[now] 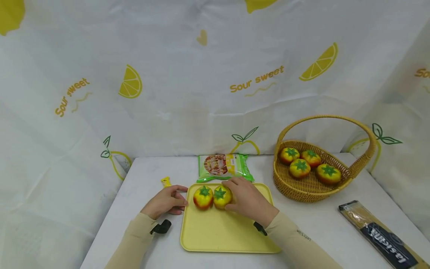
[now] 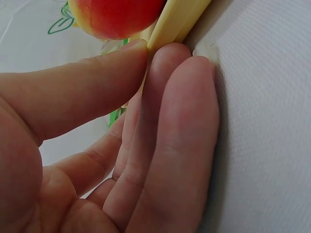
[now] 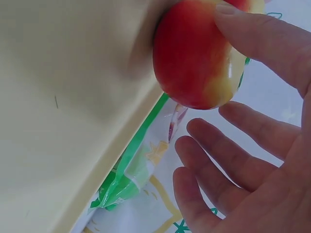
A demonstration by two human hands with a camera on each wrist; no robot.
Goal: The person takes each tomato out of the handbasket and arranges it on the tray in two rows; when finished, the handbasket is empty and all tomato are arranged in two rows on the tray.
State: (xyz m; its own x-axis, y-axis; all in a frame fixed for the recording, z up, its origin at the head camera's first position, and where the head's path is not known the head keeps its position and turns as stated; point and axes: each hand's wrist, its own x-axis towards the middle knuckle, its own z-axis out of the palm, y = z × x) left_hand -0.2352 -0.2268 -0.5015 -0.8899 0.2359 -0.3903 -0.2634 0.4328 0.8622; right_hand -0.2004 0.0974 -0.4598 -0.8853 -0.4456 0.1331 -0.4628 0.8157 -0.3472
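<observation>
Two yellow-and-red tomatoes with green star-shaped tops sit side by side at the far left of a yellow tray. My right hand holds the right tomato, its thumb on one side and fingers around the other. In the right wrist view, the thumb lies on this tomato, and the index fingertip is right at its edge. The left tomato stands close beside it. At the tray's left edge, my left hand pinches the rim between thumb and fingers.
A wicker basket with a tall handle holds several similar tomatoes at the back right. Behind the tray lies a green-and-clear food packet. A small yellow item is beyond my left hand, and a long dark-labelled packet lies at the right.
</observation>
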